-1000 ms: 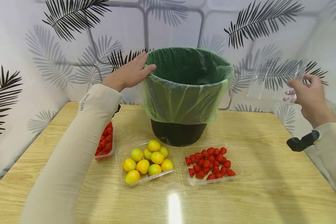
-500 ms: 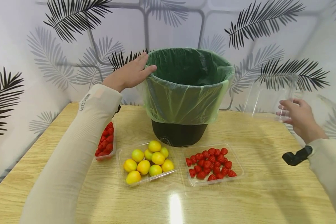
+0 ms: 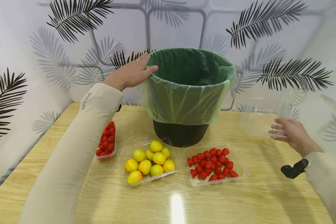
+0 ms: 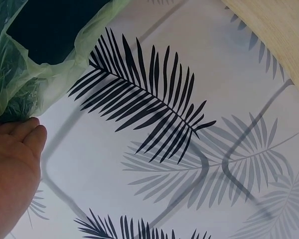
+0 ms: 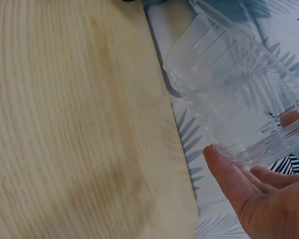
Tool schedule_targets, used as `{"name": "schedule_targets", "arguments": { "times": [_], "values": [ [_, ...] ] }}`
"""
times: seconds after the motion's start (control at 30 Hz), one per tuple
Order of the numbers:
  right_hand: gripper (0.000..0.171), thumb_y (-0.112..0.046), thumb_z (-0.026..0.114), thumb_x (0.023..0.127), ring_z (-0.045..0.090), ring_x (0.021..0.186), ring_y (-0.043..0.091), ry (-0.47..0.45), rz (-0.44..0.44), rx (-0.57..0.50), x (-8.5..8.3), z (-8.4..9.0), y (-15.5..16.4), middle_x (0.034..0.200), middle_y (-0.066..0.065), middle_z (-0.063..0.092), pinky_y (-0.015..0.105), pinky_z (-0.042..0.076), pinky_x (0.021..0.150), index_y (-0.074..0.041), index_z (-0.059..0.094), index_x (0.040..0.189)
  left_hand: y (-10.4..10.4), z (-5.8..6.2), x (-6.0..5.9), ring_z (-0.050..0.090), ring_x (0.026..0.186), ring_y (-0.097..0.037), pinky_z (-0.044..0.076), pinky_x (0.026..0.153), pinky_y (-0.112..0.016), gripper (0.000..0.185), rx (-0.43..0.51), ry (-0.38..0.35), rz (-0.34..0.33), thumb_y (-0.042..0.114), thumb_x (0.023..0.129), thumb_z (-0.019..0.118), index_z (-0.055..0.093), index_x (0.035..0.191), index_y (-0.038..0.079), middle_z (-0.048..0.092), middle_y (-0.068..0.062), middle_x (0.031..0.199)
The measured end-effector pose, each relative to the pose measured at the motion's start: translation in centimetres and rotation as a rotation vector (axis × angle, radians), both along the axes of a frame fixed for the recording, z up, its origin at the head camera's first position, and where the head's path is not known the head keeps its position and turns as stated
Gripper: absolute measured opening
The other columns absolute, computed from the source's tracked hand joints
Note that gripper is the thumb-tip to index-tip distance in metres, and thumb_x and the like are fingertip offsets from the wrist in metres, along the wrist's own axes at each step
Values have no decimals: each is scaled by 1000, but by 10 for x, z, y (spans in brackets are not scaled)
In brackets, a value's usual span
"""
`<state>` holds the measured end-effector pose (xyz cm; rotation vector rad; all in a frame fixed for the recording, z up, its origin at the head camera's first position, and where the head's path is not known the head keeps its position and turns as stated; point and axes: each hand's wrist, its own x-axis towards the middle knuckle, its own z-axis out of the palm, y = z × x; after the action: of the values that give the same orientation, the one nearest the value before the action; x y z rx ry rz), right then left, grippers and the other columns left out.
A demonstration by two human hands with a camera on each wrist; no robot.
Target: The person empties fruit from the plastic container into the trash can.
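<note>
At the right of the frame, beyond a pale wood worktop [image 3: 128, 205], a person's right hand [image 3: 292, 135] pinches a clear plastic container [image 5: 229, 89] by one end, thumb and fingers on either side of its wall. The plastic nearly vanishes against the leaf-print backdrop [image 3: 179, 31], and whether it touches the wood cannot be told. At upper centre, the left hand [image 3: 131, 71], fingers extended and thumb held apart, rests at the rim of a black bin [image 3: 180, 133] lined with a green bag [image 3: 184, 102]. Along the middle of the worktop sit a clear tray [image 3: 124, 152] of yellow fruit [image 3: 145, 167] and, to its right, a second tray [image 3: 235, 155] of raspberries [image 3: 212, 165]; more red berries [image 3: 106, 143] show beside the left sleeve [image 3: 64, 161]. The step appears to be handling the container, and the thin wall would seem to call for a light, even pinch that does not buckle it. Keeping it level and to the right of the raspberry tray should avoid a knock, while gentle pressure from the left hand would best steady the bin.
</note>
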<state>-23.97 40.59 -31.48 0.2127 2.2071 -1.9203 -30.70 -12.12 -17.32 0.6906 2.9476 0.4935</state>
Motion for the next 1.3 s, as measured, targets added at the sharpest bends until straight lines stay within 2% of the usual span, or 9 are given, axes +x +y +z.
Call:
{"name": "schedule_targets", "arguments": {
  "times": [0.07, 0.13, 0.27, 0.8, 0.97, 1.03, 1.2, 1.23, 1.3],
  "values": [
    [82, -31, 45, 101, 68, 77, 3, -17, 19, -5, 1, -4, 0, 81, -18, 64, 25, 58, 71, 5, -10, 149, 0, 0, -1, -13, 147, -20, -1, 121, -42, 74, 2, -1, 0, 54, 101, 18, -12, 152, 9, -17, -5, 159],
    [82, -30, 45, 101, 68, 77, 4, -31, 25, -28, 1, -8, 0, 82, -16, 66, 26, 58, 71, 6, -12, 148, 0, -1, -1, -12, 148, -20, -1, 121, -42, 75, 3, 0, 2, 54, 101, 19, -12, 152, 9, -17, -5, 159],
    [80, -26, 45, 101, 68, 77, 5, -45, 20, -85, 2, -17, 0, 84, -14, 66, 29, 59, 72, 6, -9, 149, 0, -1, 0, -13, 147, -20, -1, 121, -42, 75, 4, 1, 6, 54, 101, 18, -12, 152, 8, -18, -5, 159],
    [74, -26, 40, 102, 63, 78, -5, -48, 39, 34, 5, -42, 8, 84, -22, 59, 29, 58, 76, 12, -4, 147, 1, 0, 2, -11, 148, -21, 0, 121, -42, 74, 20, -7, 7, 52, 102, 21, -11, 152, 7, -15, -6, 160],
    [74, -26, 43, 101, 64, 79, -4, -56, 17, 63, 2, -52, 12, 97, -9, 59, 29, 58, 77, 15, 2, 147, 0, 0, 1, -11, 148, -21, 0, 121, -42, 74, 19, -8, 8, 52, 101, 20, -11, 152, 8, -16, -5, 159],
    [73, -28, 46, 100, 64, 78, -3, -68, -9, 61, 1, -56, 13, 106, 5, 62, 30, 59, 76, 14, 9, 147, 0, 0, 1, -11, 148, -21, -1, 121, -42, 74, 18, -8, 7, 52, 102, 20, -11, 152, 8, -17, -5, 159],
    [73, -30, 46, 100, 63, 78, -3, -75, -4, 102, 1, -63, 13, 105, 1, 59, 29, 58, 77, 15, 13, 146, 1, 0, 1, -11, 148, -21, 0, 121, -42, 74, 13, 1, 9, 53, 101, 19, -11, 152, 8, -16, -6, 159],
    [72, -30, 46, 100, 63, 78, -3, -77, -4, 110, 1, -63, 13, 100, -9, 55, 29, 58, 77, 15, 15, 146, 1, 0, 1, -11, 148, -21, 0, 121, -42, 74, 13, 3, 10, 53, 101, 19, -11, 152, 8, -16, -6, 159],
    [74, -31, 43, 100, 62, 79, -4, -79, 18, 153, 3, -63, 10, 103, -6, 53, 28, 58, 78, 17, 10, 145, 1, 0, 2, -11, 148, -21, 0, 121, -42, 74, 9, 6, 13, 53, 101, 19, -11, 152, 8, -16, -6, 159]
  ]
}}
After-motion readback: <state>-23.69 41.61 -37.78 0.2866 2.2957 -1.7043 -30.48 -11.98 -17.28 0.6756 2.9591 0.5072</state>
